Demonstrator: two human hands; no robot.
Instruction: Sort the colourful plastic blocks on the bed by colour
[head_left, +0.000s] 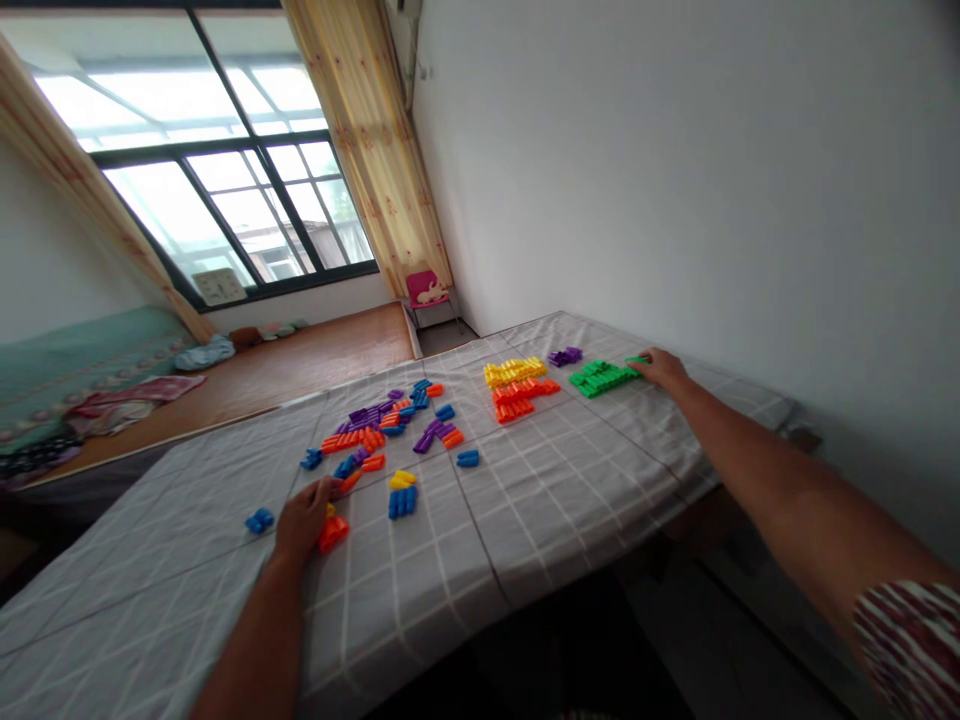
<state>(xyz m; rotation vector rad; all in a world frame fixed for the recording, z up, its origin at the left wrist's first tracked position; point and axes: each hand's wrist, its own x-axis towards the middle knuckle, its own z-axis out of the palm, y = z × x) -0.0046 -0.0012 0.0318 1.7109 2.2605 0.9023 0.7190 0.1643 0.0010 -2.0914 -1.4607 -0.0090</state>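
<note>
I have the right hand [664,368] pinching a green piece [636,360], best guided lightly, beside the green cluster [598,378] near the table's [570,500] right edge, the left hand [304,520] pinching an orange piece [350,482] leftward.

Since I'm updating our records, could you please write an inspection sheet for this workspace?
Surface: grey checked cloth, draped over the near edge.
Pieces: yellow pieces, orange pieces and green pieces grouped at right; mixed-colour pieces scattered at left.
Clutter: loose fabric on the brown platform beyond.
Grip: right hand holds a green piece; left hand at an orange piece, hold unclear.
Cables: nothing seen.
Surroundings: window, curtain, pink chair, white wall.
</note>
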